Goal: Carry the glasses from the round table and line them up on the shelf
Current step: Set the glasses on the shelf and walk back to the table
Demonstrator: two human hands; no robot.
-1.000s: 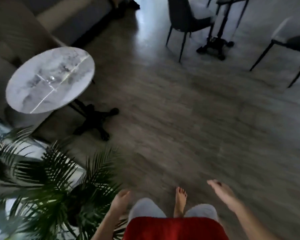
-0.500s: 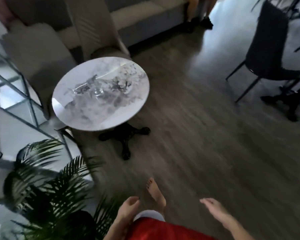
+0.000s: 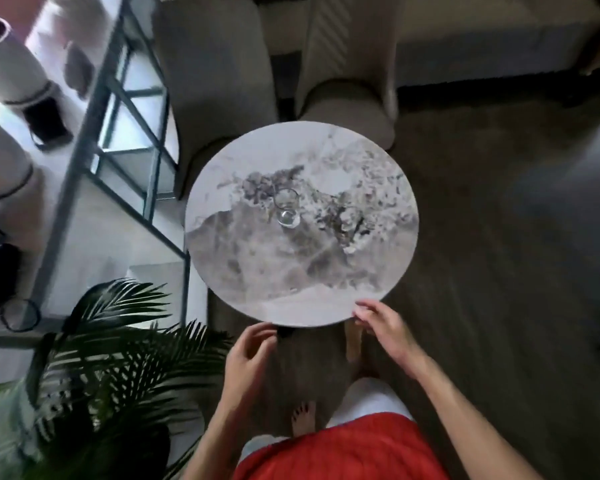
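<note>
I am standing barefoot on the dark wood floor [image 3: 499, 237], my red top filling the bottom of the view, and I am looking straight down. My left hand [image 3: 246, 358] is hovering just short of the near edge of the round table [image 3: 291, 271], fingers loosely curled and spread apart, gripping nothing. My right hand [image 3: 385, 323] is reaching over the near-right edge of that marble top, fingertips just above or on the rim, fingers relaxed and parted, also carrying nothing. To my left a palm plant [image 3: 111, 348] is spreading its fronds beside the table.

Farther in, near the middle of the tabletop, a clear glass [image 3: 287, 211] is standing upright. A little to its right, toward the right edge, a second glass [image 3: 350, 220] is showing faintly against the dark veining; it is too blurred for me to tell more about it.

Left of the table, a metal-framed shelf [image 3: 125, 140] with glass panels is running away from me. Beyond the far edge, two pale upholstered chairs [image 3: 347, 81] are sitting side by side.
</note>
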